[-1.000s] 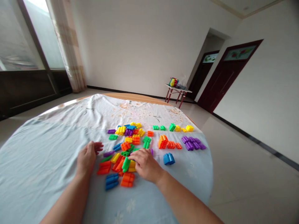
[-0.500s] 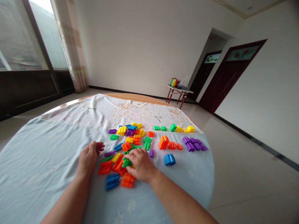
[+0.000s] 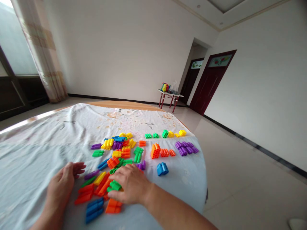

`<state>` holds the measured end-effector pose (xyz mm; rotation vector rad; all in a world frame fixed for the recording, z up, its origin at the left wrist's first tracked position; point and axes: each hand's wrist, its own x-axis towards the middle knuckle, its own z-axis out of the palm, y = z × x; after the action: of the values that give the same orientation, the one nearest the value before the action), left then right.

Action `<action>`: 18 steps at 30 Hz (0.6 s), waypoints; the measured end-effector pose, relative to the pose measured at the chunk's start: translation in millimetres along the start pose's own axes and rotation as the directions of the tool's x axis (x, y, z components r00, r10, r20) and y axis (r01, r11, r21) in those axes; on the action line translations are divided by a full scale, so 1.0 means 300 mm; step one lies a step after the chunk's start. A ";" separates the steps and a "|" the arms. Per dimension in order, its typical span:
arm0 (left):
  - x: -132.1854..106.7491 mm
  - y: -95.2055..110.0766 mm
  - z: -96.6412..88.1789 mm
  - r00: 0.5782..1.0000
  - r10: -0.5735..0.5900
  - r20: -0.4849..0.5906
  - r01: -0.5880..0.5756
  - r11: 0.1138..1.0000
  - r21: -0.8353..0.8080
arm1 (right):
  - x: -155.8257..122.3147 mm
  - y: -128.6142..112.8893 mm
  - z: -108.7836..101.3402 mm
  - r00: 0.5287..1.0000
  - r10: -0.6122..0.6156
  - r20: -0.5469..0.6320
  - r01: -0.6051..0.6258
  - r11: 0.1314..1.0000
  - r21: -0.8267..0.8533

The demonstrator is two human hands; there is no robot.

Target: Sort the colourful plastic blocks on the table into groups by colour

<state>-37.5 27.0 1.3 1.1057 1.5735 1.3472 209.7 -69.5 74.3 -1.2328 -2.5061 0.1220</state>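
Note:
Several bright plastic blocks lie scattered on a pale blue cloth [image 3: 35, 153] over a round table. My right hand [image 3: 129, 185] lies over the near pile with its fingers curled round a green block [image 3: 114, 185]. My left hand [image 3: 61, 185] rests flat on the cloth, fingers stretched out, just left of a purple block [image 3: 91, 174] and an orange block [image 3: 83, 194]. A blue block [image 3: 95, 209] and another orange block [image 3: 113, 206] lie nearest to me.
Sorted groups sit to the right: orange blocks [image 3: 155, 150], purple blocks [image 3: 185, 148], a blue block [image 3: 162, 168], green and yellow ones [image 3: 168, 133]. The table's edge drops off at the right. A small table [image 3: 169, 95] stands by dark doors [image 3: 211, 80].
My right hand has slid left across the pile and closed on the green block. My view has swung to the right, so everything sits further left and lower.

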 end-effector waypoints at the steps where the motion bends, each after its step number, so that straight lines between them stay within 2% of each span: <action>1: 0.002 -0.002 -0.001 1.000 -0.002 0.001 0.002 1.000 0.003 | -0.001 0.004 -0.008 0.999 -0.049 0.019 0.049 0.999 0.007; 4: 0.003 -0.003 -0.003 1.000 -0.005 0.001 0.005 1.000 0.007 | 0.001 0.010 -0.021 0.985 -0.118 0.127 0.122 0.992 -0.027; 7: 0.000 0.001 -0.002 1.000 -0.003 -0.012 0.003 1.000 0.013 | 0.011 0.008 -0.023 0.967 -0.110 0.228 0.133 0.987 -0.088; 10: -0.001 0.005 0.000 1.000 -0.003 -0.017 0.004 1.000 0.014 | 0.019 0.004 -0.028 0.956 -0.098 0.277 0.137 0.982 -0.128; 18: -0.003 0.009 0.002 1.000 -0.009 -0.021 0.010 1.000 0.013 | 0.016 0.016 -0.061 0.893 -0.255 0.371 0.266 0.964 0.022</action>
<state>-36.4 26.6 3.8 1.0934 1.6029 1.3486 216.8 -64.0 91.6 -0.9383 -2.9852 0.2750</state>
